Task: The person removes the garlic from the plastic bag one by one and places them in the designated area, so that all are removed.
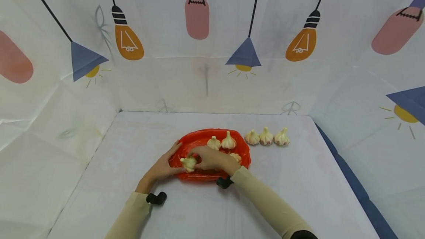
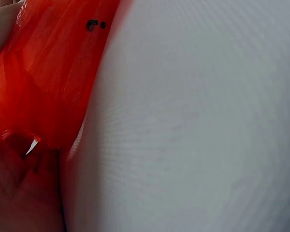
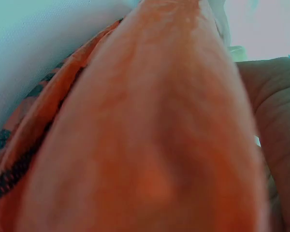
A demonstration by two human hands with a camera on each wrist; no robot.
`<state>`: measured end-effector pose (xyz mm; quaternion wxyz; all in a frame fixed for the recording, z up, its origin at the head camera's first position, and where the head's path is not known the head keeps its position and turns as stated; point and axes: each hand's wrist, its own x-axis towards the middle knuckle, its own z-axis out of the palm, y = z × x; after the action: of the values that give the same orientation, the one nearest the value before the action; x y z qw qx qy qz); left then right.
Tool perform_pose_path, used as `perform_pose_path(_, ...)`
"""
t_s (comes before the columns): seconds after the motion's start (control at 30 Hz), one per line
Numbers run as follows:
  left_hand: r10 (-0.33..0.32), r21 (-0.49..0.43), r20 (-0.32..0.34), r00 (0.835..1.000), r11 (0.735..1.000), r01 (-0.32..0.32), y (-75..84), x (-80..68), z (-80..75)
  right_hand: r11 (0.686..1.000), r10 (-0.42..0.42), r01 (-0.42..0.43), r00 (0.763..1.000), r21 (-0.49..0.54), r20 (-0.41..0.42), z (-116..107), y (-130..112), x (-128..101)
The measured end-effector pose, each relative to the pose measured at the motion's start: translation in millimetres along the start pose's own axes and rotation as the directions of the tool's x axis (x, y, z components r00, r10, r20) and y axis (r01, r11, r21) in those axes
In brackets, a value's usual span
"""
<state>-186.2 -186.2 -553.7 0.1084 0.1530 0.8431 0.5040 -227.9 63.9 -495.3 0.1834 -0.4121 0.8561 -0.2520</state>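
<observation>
A red plastic bag [image 1: 202, 135] lies spread on the table with its rim folded round like a shallow bowl. My left hand [image 1: 163, 165] grips its left edge, fingers at the back and thumb at the front; the left wrist view shows red plastic between thumb and fingers. Reaching over the bag from the right, my right hand [image 1: 210, 158] pinches a garlic bulb [image 1: 188, 163] at the bag's left side. Inside the bag sit more bulbs, among them a garlic bulb [image 1: 228, 140] standing upright at the back. The right hand partly hides the bag's middle.
Three garlic bulbs [image 1: 266, 137] stand in a row on the white table [image 1: 282, 180], just right of the bag. A cloth wall [image 1: 206, 84] with printed lamps rises behind the table and at both sides.
</observation>
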Motion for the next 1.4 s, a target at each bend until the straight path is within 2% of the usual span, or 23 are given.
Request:
perform_pose_path(0.5, -0.003, -0.006, 0.01, 1.0, 1.0, 0.003, -1.3, 0.8, -0.2, 0.999, -0.026, 0.027, 0.999, 0.037, -0.038, -8.1, 4.3, -3.9)
perform_pose_path(0.83, -0.014, -0.003, 0.018, 1.0, 1.0, 0.014, 0.2, -0.1, -0.6, 0.993, -0.001, 0.011, 0.996, 0.114, -0.091, -21.3, -1.5, -9.8)
perform_pose_path(0.97, -0.023, 0.004, 0.021, 1.0, 1.0, 0.023, 0.4, 0.7, -0.6, 0.983, 0.036, -0.012, 0.992, 0.185, -0.123, -28.9, -3.8, -19.3)
perform_pose_path(1.2, -0.026, 0.0, 0.018, 0.999, 1.0, 0.026, -0.5, 2.6, 0.1, 0.959, 0.089, -0.021, 0.969, 0.283, -0.229, -35.9, 0.0, -40.1)
perform_pose_path(1.4, -0.016, 0.011, 0.012, 1.0, 1.0, 0.016, -0.9, 2.6, 2.1, 0.964, 0.143, -0.056, 0.933, 0.259, -0.331, -43.2, 3.5, -58.3)
